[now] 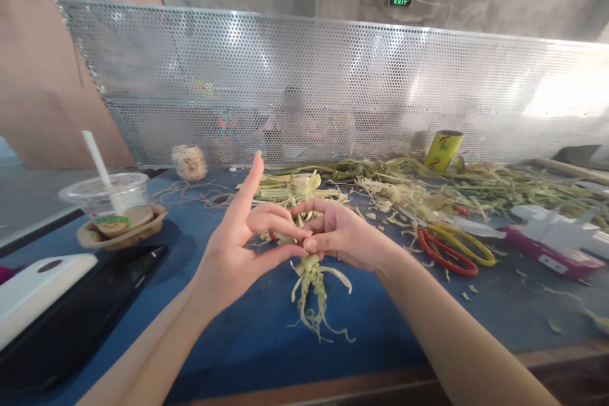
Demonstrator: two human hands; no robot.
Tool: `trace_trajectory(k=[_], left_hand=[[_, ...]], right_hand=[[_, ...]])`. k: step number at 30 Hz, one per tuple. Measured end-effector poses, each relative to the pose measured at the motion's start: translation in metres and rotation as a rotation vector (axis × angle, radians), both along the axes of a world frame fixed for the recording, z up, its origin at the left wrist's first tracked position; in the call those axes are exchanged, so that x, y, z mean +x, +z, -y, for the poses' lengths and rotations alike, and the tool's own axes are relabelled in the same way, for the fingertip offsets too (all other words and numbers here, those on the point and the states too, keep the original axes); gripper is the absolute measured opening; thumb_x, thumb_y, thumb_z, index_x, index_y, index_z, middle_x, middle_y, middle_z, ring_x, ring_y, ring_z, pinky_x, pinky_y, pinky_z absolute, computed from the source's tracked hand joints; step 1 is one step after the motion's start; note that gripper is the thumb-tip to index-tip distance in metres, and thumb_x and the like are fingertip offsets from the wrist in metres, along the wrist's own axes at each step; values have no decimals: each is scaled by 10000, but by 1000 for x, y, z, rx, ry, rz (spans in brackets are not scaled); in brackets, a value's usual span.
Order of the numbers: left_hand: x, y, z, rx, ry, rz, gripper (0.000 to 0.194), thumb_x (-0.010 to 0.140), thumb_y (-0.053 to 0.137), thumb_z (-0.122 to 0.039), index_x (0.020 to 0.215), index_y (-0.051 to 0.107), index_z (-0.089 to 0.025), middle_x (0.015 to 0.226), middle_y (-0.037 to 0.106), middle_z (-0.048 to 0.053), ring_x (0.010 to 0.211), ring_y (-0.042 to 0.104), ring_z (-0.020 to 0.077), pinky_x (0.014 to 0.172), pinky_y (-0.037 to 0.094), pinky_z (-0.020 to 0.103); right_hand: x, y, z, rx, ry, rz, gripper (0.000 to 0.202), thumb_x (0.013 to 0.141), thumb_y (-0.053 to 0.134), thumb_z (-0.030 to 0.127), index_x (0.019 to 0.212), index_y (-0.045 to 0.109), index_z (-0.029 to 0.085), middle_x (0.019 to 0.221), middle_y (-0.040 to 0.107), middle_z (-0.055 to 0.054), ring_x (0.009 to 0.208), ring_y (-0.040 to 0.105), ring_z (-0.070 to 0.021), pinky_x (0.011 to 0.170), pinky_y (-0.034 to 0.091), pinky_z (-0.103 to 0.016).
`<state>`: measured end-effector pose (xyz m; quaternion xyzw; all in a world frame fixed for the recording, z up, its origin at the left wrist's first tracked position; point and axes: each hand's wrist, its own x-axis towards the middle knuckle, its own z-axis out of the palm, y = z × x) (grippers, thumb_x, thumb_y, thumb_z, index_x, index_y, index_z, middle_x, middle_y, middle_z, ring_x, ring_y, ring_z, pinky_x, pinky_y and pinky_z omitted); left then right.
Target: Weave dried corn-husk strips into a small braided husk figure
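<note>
Between both hands, over the middle of the blue table (380, 330), is a braided piece of pale green plant strips (313, 285). Its knotted top sits at my fingertips, and two twisted strands with thin curling ends dangle below. My left hand (233, 247) pinches the top from the left, one finger pointing straight up. From the right, my right hand (349, 235) pinches the same spot with thumb and fingers. The fingers hide part of the piece. Just behind the hands lies a bundle of pale stalks (304, 184).
A plastic cup with straw (111, 193), a black tablet (85, 323) and a white device (42, 295) are at left. A twine roll (189, 162) stands behind. Red-handled scissors (445, 254), a yellow can (442, 151), a purple-and-white power strip (552, 254) and plant scraps (404, 193) lie right.
</note>
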<state>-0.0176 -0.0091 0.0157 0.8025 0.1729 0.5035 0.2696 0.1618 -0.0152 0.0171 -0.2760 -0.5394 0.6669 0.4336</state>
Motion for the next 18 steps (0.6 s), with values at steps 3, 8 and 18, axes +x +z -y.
trace_trajectory(k=[3, 8, 18], left_hand=[[1, 1, 1, -82, 17, 51, 1025, 727, 696, -150, 1447, -22, -284, 680, 695, -30, 797, 622, 186, 729, 535, 348], [2, 4, 2, -155, 73, 86, 1048, 701, 714, -147, 1451, -8, -262, 624, 678, -48, 771, 636, 175, 761, 547, 349], [5, 13, 4, -308, 229, 123, 1039, 654, 752, -207, 1449, 86, -262, 638, 688, -32, 634, 670, 176, 542, 561, 271]], right_hand=[[0, 1, 1, 12, 1, -32, 486, 596, 781, 147, 982, 487, 150, 636, 661, 28, 526, 604, -62, 497, 476, -152], [1, 1, 1, 41, -14, -60, 418, 652, 742, 134, 990, 495, 148, 662, 672, 22, 578, 628, -65, 574, 510, -174], [-2, 4, 12, 381, -161, 190, 413, 662, 700, 99, 1013, 506, 196, 826, 606, 19, 764, 619, -100, 724, 514, -252]])
